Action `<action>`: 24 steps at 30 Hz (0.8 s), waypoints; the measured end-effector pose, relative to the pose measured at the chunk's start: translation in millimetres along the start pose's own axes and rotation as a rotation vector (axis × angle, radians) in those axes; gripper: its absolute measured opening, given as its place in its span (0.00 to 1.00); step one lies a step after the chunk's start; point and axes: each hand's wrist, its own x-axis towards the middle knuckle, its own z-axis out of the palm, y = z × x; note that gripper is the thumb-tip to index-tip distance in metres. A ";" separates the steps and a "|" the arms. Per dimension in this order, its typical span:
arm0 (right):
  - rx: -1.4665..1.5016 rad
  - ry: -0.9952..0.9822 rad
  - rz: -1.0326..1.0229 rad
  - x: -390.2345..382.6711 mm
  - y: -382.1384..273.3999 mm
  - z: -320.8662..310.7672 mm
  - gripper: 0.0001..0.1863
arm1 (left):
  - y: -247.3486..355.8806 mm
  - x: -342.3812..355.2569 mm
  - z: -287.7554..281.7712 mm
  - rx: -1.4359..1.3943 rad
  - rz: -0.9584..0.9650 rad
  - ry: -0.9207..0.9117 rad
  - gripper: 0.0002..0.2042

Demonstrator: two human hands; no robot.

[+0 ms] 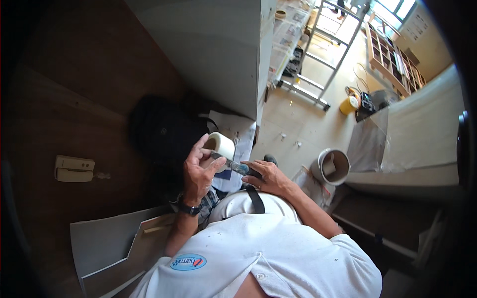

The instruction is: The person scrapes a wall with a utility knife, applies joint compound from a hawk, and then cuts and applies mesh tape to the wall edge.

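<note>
In front of my waist, my left hand [198, 171] is closed round a roll of white tape [226, 144], its hollow core facing left. My right hand [273, 179] grips the dark handle of a slim hand tool [240, 168] with bluish smears. The tool's far end reaches across to my left thumb and lies just below the tape roll. Its exact kind cannot be made out, since my fingers cover parts of both ends. Beneath the roll, a sheet of pale printed paper [244, 141] hangs or lies beside the white wall edge.
A bucket [316, 169] with something pale inside stands right of me. Farther off are an aluminium ladder [318, 85], a yellow container [349, 105] and a wooden compartment rack [385, 54]. A dark bag [161, 131] and wall intercom [74, 169] are at left. Plastic sheeting [417, 134] covers furniture at right.
</note>
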 end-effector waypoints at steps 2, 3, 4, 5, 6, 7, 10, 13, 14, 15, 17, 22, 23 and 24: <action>-0.038 0.063 0.015 -25.3 -7.6 18.4 0.24 | -16.7 -15.4 -4.5 -0.099 -0.065 -0.076 0.33; -0.058 0.091 0.022 -38.8 -11.0 26.4 0.23 | -23.1 -21.4 -6.1 -0.135 -0.071 -0.118 0.33; -0.075 0.121 0.060 -51.0 -14.9 33.5 0.22 | -28.4 -25.1 -7.1 -0.170 -0.074 -0.158 0.32; -0.092 0.148 0.097 -63.3 -19.0 39.9 0.21 | -33.9 -31.3 -7.8 -0.206 -0.078 -0.195 0.32; -0.110 0.172 0.132 -75.7 -23.0 46.3 0.20 | -39.8 -40.6 -8.2 -0.200 -0.100 -0.221 0.32; -0.108 0.221 0.135 -84.2 -25.3 53.5 0.19 | -45.0 -45.8 -9.7 -0.190 -0.114 -0.248 0.32; -0.069 0.296 0.308 -108.1 -35.3 70.5 0.19 | -58.5 -63.4 -18.4 -0.078 -0.150 -0.282 0.32; -0.146 0.365 0.346 -129.8 -35.8 85.8 0.20 | -80.1 -83.7 -29.3 -0.023 -0.162 -0.251 0.30; -0.162 0.386 0.371 -137.3 -35.2 91.0 0.20 | -94.4 -89.5 -35.6 0.013 -0.180 -0.242 0.30; -0.138 0.447 0.385 -145.0 -34.1 97.9 0.19 | -112.6 -96.4 -43.4 0.049 -0.199 -0.233 0.29; -0.129 0.530 0.394 -166.1 -22.2 113.0 0.19 | -162.3 -111.3 -60.7 0.153 -0.232 -0.221 0.28; -0.049 0.646 0.667 -253.7 5.2 154.9 0.19 | -292.8 -180.1 -115.4 0.385 -0.325 -0.159 0.22; -0.050 0.665 0.729 -277.9 9.3 166.6 0.19 | -312.4 -199.4 -125.5 0.393 -0.413 -0.153 0.21; -0.059 0.658 0.788 -308.8 18.5 180.7 0.19 | -329.5 -219.1 -134.7 0.404 -0.501 -0.150 0.20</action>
